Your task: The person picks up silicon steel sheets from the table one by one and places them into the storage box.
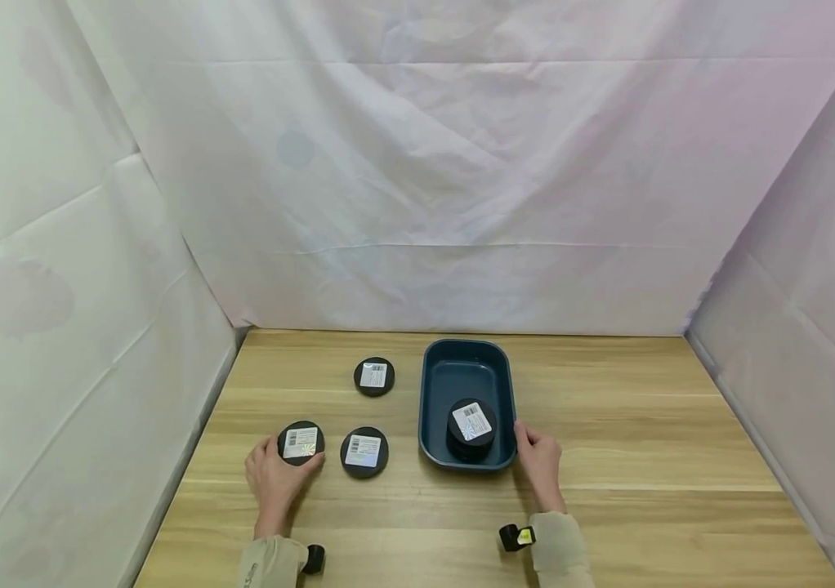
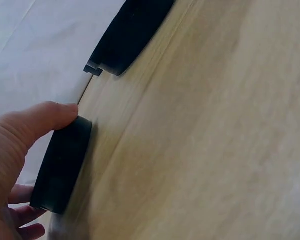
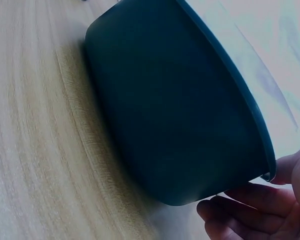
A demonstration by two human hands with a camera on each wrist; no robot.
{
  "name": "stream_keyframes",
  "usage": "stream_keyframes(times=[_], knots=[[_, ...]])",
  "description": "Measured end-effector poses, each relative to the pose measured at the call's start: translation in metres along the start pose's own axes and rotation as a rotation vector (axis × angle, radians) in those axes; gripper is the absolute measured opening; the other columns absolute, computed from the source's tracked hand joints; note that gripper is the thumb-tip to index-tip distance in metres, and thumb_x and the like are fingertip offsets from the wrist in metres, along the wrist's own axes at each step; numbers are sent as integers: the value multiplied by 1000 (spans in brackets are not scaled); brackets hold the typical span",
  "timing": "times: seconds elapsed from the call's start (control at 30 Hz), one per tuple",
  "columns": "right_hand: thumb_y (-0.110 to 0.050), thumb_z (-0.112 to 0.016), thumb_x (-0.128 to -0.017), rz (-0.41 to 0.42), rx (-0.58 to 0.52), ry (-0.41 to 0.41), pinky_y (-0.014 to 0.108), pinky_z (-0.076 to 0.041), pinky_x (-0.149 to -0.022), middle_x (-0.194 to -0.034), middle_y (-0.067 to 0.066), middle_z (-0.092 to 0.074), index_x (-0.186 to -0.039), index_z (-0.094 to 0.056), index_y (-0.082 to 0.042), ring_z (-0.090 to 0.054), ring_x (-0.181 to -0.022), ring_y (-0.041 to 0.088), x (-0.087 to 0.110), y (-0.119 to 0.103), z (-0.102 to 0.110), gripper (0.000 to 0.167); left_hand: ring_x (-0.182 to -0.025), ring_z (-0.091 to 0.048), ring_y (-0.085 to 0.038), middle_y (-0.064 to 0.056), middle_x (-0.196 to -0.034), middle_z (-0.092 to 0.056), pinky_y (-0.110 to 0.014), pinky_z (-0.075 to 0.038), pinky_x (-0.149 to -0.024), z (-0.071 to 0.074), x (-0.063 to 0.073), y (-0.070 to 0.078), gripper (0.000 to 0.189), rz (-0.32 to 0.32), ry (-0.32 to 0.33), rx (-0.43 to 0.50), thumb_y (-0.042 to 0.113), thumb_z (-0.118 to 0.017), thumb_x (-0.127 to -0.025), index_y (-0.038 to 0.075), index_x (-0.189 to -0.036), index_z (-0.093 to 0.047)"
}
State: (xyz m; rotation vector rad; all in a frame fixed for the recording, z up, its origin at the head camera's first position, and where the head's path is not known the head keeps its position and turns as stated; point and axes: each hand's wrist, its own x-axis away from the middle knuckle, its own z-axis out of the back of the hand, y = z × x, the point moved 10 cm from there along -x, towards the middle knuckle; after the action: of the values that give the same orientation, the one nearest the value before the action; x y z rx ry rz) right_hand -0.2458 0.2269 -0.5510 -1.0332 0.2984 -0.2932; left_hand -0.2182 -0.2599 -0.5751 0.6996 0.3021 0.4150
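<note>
My left hand [image 1: 279,482] grips a flat black disc [image 1: 301,443] that has a white barcode label on top. In the left wrist view, the thumb lies at one side of this disc [image 2: 64,167] and the other fingers lie at its far side. At the right, my right hand [image 1: 538,459] pinches the side rim of a dark blue rectangular tray [image 1: 465,348]. Its thumb is at the rim and the curled fingers are under it in the right wrist view. Inside the tray's near end sits a stack of black discs [image 1: 472,423], the top one labelled.
Two more labelled black discs lie flat between the left hand and the tray: one nearer disc [image 1: 363,452] and one farther back [image 1: 374,376]. The wooden table [image 1: 631,408] is bordered by white cloth walls [image 1: 462,204] at the back and both sides.
</note>
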Motion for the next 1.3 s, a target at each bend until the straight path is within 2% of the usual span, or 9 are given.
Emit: stream_keyframes(times=[0.17,0.37,0.57,0.73,0.9,0.97,1.1,1.2,1.3], knots=[[-18,-60,-91,-28,1,-18,23,-25,-43,-41,-12,-31,-45,-46,-7,-31,-43,9,0,0,-1,49,-108,-35,-44,-31,-116,-44,-53,-29,-89,-1,-1,-3,91,21,3,-14,35,-84,-57,-11,-125,-46],[-20,-60,-91,-54,23,-41,23,-27,-43,-42,-9,-36,-49,-57,-1,-33,-44,9,-2,-2,0,46,-109,-34,-43,-29,-118,-43,-53,-33,-86,1,-3,-5,89,73,3,35,30,-83,-59,-9,-128,-44],[-21,-60,-91,-82,23,-46,23,-26,-44,-42,-8,-35,-48,-55,-2,-32,-44,10,-3,0,2,47,-109,-33,-43,-29,-116,-40,-54,-34,-87,9,-13,10,87,67,2,121,25,-82,-62,-11,-130,-42],[-22,-60,-92,-105,5,-74,23,-28,-45,-43,-10,-38,-55,-61,3,-36,-48,11,-3,2,-1,44,-111,-36,-45,-31,-119,-39,-56,-34,-92,20,-25,31,85,18,4,162,21,-82,-63,-14,-128,-42],[-24,-60,-92,-123,19,-82,23,-27,-45,-44,-9,-37,-54,-59,0,-37,-49,11,-3,5,-3,45,-112,-37,-44,-31,-122,-38,-56,-34,-94,28,-39,62,85,-37,-31,175,19,-82,-63,-14,-129,-41],[-23,-60,-92,-129,26,-79,23,-28,-45,-45,-8,-39,-57,-64,2,-38,-49,11,-3,6,-3,43,-111,-38,-43,-30,-121,-38,-55,-35,-93,30,-44,76,86,-56,-41,173,20,-82,-63,-13,-131,-41],[-23,-60,-91,-137,34,-66,23,-30,-46,-49,-6,-47,-74,-73,4,-41,-53,12,-4,9,-4,34,-111,-38,-40,-28,-122,-39,-55,-36,-93,35,-53,104,89,-82,-53,192,23,-84,-62,-10,-132,-41],[-23,-61,-90,-121,38,-55,24,-31,-46,-49,-5,-49,-71,-72,5,-41,-53,12,-4,8,-3,35,-111,-38,-39,-27,-122,-40,-54,-36,-94,35,-58,125,88,-110,-65,226,23,-84,-61,-10,-131,-41],[-21,-62,-89,-104,34,-45,24,-29,-46,-46,-6,-44,-57,-66,2,-38,-50,12,-4,6,-1,40,-110,-38,-39,-28,-121,-42,-52,-36,-93,32,-61,144,86,-149,-77,254,22,-83,-60,-10,-129,-43]])
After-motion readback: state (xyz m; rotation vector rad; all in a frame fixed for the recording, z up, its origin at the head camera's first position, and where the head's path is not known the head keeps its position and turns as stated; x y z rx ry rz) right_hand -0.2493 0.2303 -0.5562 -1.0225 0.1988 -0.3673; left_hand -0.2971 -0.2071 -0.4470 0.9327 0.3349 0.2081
